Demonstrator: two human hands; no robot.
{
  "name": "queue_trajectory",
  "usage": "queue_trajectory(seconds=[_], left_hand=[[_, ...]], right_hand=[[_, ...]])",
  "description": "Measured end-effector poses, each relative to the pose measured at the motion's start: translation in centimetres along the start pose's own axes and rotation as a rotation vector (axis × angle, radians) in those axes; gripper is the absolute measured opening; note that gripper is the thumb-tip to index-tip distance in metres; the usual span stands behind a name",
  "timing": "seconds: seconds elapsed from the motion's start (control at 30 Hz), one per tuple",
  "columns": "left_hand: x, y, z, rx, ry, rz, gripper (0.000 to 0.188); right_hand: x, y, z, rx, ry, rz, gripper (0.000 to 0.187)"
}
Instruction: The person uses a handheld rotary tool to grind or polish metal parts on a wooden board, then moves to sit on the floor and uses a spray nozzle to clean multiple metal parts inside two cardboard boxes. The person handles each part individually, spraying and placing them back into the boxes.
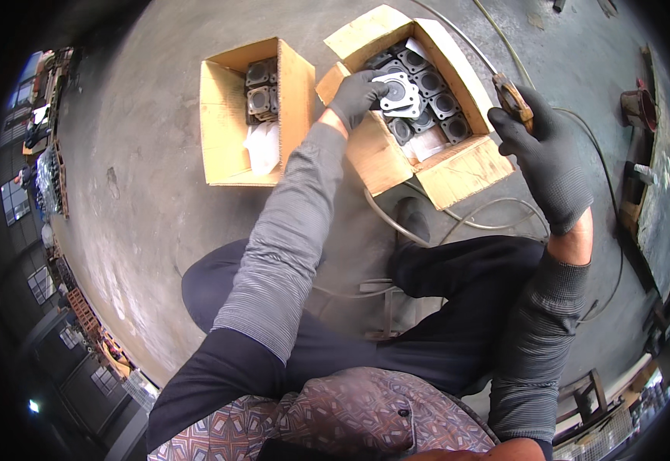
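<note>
A metal part (398, 91) is pinched by the left hand (356, 97), a tool (513, 101) gripped by the right hand (548, 157). Both cartons (296, 100) (467, 175) look part-filled.

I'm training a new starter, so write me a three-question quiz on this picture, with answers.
1. Which hand holds the brownish tool?
2. True or false: both hands are ungloved.
3. Fill the gap: the left hand holds a pale metal part over the ____ cardboard box.

Key:
1. The right hand.
2. False; both wear dark gloves.
3. Right cardboard box.
</note>
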State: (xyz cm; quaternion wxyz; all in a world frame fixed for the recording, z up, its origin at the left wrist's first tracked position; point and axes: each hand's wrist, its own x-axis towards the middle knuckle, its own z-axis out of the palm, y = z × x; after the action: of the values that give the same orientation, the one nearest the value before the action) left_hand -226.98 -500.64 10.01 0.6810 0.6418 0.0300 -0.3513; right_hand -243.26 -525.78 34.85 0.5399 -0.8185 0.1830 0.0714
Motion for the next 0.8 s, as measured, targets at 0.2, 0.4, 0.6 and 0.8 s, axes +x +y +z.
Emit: queue_trajectory(seconds=[0.2, 0.4, 0.6, 0.8], left_hand=[[-7.7, -1.1, 0.9, -0.755, -0.111, 0.067, 0.042], [-13.7, -1.8, 1.5, -0.969, -0.026, 0.192, 0.039], [-18.0, -2.1, 0.9, -0.971, -0.118, 0.203, 0.04], [-21.9, -3.7, 1.3, -1.029, -0.045, 0.111, 0.038]], right_hand=[[-2.3, 0.4, -1.3, -0.03, -0.079, -0.065, 0.047], [-10.7, -1.5, -7.5, -0.121, -0.243, 0.043, 0.042], [-17.0, -5.4, -9.7, -0.294, -0.299, 0.256, 0.033], [-19.9, -7.1, -9.0, -0.466, -0.13, 0.29, 0.023]])
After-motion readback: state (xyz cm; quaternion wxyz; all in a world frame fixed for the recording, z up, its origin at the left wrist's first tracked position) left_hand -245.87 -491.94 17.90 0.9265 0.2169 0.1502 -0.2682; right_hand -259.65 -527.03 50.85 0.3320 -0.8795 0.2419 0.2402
